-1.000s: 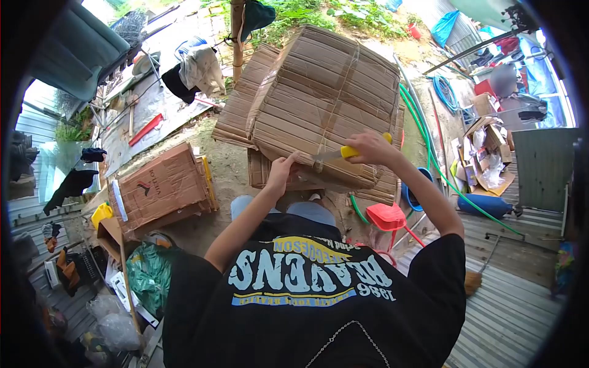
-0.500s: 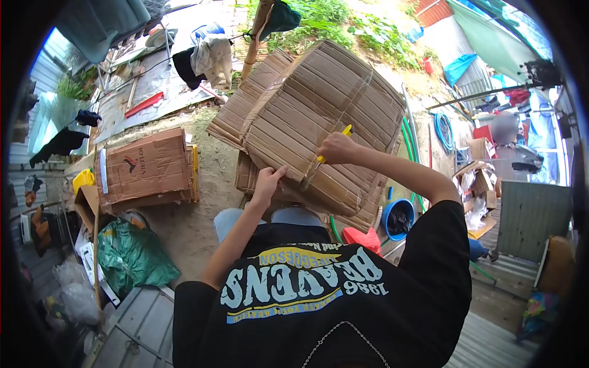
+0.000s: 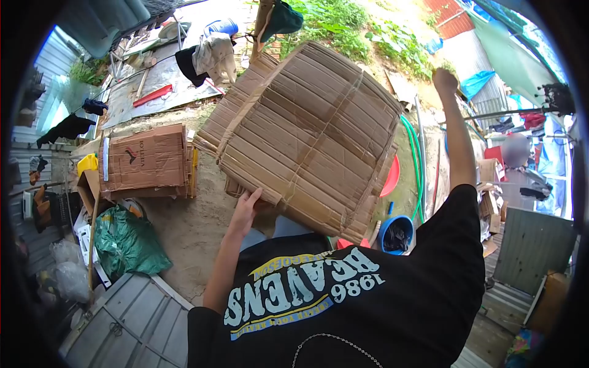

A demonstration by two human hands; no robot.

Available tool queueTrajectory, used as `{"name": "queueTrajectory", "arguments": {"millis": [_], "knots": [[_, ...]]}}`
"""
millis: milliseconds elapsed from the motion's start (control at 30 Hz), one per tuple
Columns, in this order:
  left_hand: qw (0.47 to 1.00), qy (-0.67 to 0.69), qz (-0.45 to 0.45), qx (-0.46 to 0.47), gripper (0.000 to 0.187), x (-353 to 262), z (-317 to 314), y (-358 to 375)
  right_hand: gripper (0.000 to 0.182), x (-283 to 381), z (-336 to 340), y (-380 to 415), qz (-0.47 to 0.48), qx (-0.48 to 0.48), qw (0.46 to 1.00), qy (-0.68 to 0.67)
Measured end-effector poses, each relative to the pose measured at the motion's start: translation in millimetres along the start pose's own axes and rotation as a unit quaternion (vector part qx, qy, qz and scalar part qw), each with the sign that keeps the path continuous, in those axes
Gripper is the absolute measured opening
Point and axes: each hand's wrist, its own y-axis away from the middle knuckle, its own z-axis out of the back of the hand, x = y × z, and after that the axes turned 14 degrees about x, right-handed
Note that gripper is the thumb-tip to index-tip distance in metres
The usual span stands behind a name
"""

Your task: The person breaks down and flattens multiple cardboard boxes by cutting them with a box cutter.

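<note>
in the head view, the cardboard bundle (image 3: pixel 313 132) is right in front of the person, leaning over their knees, with a band of tape and string (image 3: pixel 319 136) running across it. the left hand (image 3: pixel 245 214) grips its near edge, fingers bent over the cardboard.

what has just changed is the right hand (image 3: pixel 446 81): it has come off the bundle and is raised well out to the right. its fingers look curled in, but whether anything is inside them cannot be told. for the work, this seems to leave the left hand alone to steady the bundle, with nothing pressing on the band.

to the left lie a stack of flattened boxes (image 3: pixel 147 161) and a green bag (image 3: pixel 127 242); to the right are a blue bucket (image 3: pixel 386 236), a red basin (image 3: pixel 391 176) and a green hose (image 3: pixel 419 168).
</note>
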Motion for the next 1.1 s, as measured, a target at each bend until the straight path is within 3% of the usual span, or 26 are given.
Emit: {"name": "queueTrajectory", "arguments": {"millis": [33, 100, 167, 200, 267, 333, 367, 400, 467, 500, 567, 600, 633, 733, 867, 967, 1033, 1067, 1100], "knots": [[0.998, 0.053, -0.003, 0.030, 0.028, 2, 0, -1, 0.029, -2, 2, 3, 0.027, -0.034, 0.998, -0.055], [0.993, 0.101, -0.003, 0.067, 0.031, 5, 2, -7, 0.034, 17, -7, 26, 0.047, 0.053, 0.985, -0.158], [0.988, 0.126, 0.019, 0.084, 0.031, 6, 3, -22, 0.036, 53, -44, 82, 0.146, 0.153, 0.921, -0.329], [0.988, 0.120, 0.021, 0.092, 0.031, 3, 1, -25, 0.035, 96, -11, 147, 0.041, 0.292, 0.818, -0.495], [0.995, 0.049, 0.034, 0.074, 0.032, -3, -3, -31, 0.029, 154, -13, 238, 0.062, 0.392, 0.727, -0.560], [0.997, 0.042, 0.045, 0.054, 0.032, -2, -4, -38, 0.030, 204, 2, 329, 0.026, 0.425, 0.455, -0.782], [0.997, 0.039, 0.055, 0.028, 0.032, -2, -3, -40, 0.025, 224, -1, 353, -0.006, 0.470, 0.406, -0.784], [0.998, 0.034, 0.056, 0.024, 0.031, -2, -2, -41, 0.025, 241, -5, 371, -0.010, 0.465, 0.399, -0.790], [0.997, 0.022, 0.070, 0.017, 0.030, 1, 1, -43, 0.020, 266, -14, 397, -0.027, 0.343, 0.324, -0.881], [0.997, 0.020, 0.078, 0.008, 0.029, -1, 1, -45, 0.020, 271, -15, 399, -0.037, 0.337, 0.318, -0.885], [0.998, 0.020, 0.061, 0.018, 0.024, -27, 0, -35, 0.017, 283, -21, 402, -0.154, 0.325, 0.259, -0.897], [0.983, 0.136, 0.081, 0.088, 0.022, -56, 7, -32, 0.015, 290, -46, 405, -0.103, 0.282, 0.361, -0.883], [0.950, 0.254, 0.103, 0.148, 0.020, -71, 15, -27, 0.015, 294, -43, 409, -0.115, 0.279, 0.354, -0.885], [0.933, 0.306, 0.064, 0.180, 0.019, -82, 24, -25, 0.014, 302, -29, 410, -0.134, 0.282, 0.365, -0.877], [0.923, 0.319, 0.087, 0.196, 0.019, -76, 44, -27, 0.016, 303, -13, 416, -0.148, 0.258, 0.327, -0.897], [0.941, 0.243, 0.116, 0.206, 0.016, -69, 43, -29, 0.020, 297, -4, 421, -0.140, 0.234, 0.323, -0.906], [0.935, 0.211, 0.155, 0.239, 0.015, -58, 42, -30, 0.023, 293, -2, 426, -0.109, 0.169, 0.445, -0.873], [0.943, 0.198, 0.153, 0.219, 0.016, -54, 40, -31, 0.027, 292, 0, 433, -0.118, 0.139, 0.546, -0.818], [0.943, 0.192, 0.156, 0.222, 0.016, -51, 40, -29, 0.027, 293, 9, 444, -0.121, 0.134, 0.542, -0.821]]}}
